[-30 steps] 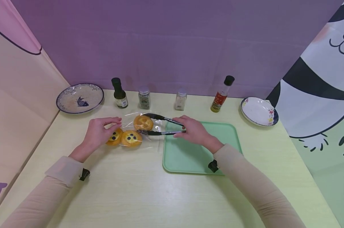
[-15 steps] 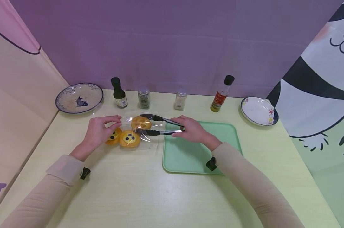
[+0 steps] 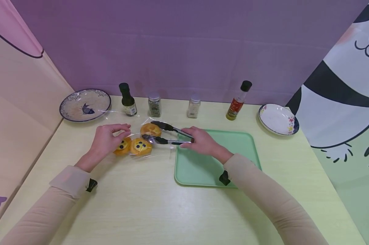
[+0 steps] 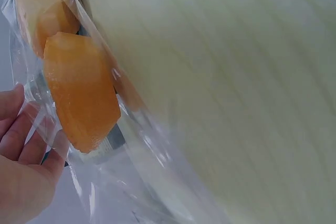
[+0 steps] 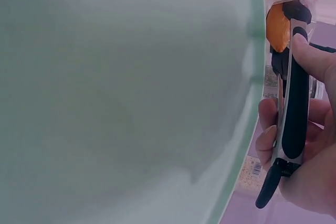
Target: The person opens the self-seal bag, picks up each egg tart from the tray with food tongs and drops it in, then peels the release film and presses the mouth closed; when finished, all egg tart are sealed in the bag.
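Note:
Between thumb and fingertips my left hand (image 3: 106, 140) pinches the edge of a clear plastic bag (image 4: 157, 156). Inside the bag lie two round buns with dark dots, the right-hand bun (image 3: 140, 147) and the left-hand bun (image 3: 122, 147), which is partly behind the left hand. My right hand (image 3: 204, 141) grips a pair of tongs (image 5: 298, 103) with black tips, reaching leftward at the bag's open end. A plain golden bun (image 3: 150, 129) sits between the spread tong tips. In the left wrist view, an orange bun (image 4: 81, 90) shows through the film.
A green tray (image 3: 215, 170) lies under the right hand. Along the back stand a dark bottle (image 3: 128, 100), two spice jars including a pale jar (image 3: 194, 107), and a red-labelled bottle (image 3: 237, 103). A blue-rimmed plate (image 3: 86, 105) is at left, a flowered dish (image 3: 277, 119) at right.
The right hand and tongs have moved slightly left, toward the bag. The plain bun has shifted a little left with the tong tips around it. The left hand stays nearly still.

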Demonstrator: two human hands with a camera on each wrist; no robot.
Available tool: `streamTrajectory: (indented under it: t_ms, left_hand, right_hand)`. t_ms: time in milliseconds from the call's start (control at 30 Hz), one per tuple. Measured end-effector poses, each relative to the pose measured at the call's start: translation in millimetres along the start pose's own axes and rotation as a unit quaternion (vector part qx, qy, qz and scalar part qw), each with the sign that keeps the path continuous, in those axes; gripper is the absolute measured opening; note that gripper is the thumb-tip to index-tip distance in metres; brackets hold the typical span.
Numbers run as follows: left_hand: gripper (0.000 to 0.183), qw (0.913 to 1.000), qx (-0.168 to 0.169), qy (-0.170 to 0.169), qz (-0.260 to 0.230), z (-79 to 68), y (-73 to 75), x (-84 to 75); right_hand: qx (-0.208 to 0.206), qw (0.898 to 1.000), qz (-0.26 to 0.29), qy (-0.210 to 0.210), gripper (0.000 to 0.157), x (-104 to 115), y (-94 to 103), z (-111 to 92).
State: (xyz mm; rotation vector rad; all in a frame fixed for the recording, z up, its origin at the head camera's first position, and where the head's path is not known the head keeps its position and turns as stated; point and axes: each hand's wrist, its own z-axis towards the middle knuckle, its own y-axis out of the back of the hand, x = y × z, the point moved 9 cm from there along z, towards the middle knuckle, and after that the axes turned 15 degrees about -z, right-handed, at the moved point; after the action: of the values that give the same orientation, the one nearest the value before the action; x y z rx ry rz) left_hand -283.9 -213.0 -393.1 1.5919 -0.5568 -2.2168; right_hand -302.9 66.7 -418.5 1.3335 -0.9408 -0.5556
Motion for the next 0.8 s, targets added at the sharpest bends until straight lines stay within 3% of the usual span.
streamTrajectory:
  t_ms: [400, 800]
  left_hand:
    - [0.012, 0.9999, -0.005, -0.014, -0.001, 1.1, 0.9, -1.8]
    - [0.014, 0.9999, 0.003, -0.015, 0.001, 1.3, -6.6, -3.5]
  right_hand:
    - [0.042, 0.999, -0.021, 0.013, 0.070, -4, 11.5, -11]
    - [-0.006, 0.999, -0.031, 0.021, 0.062, -3, 10.2, -14]
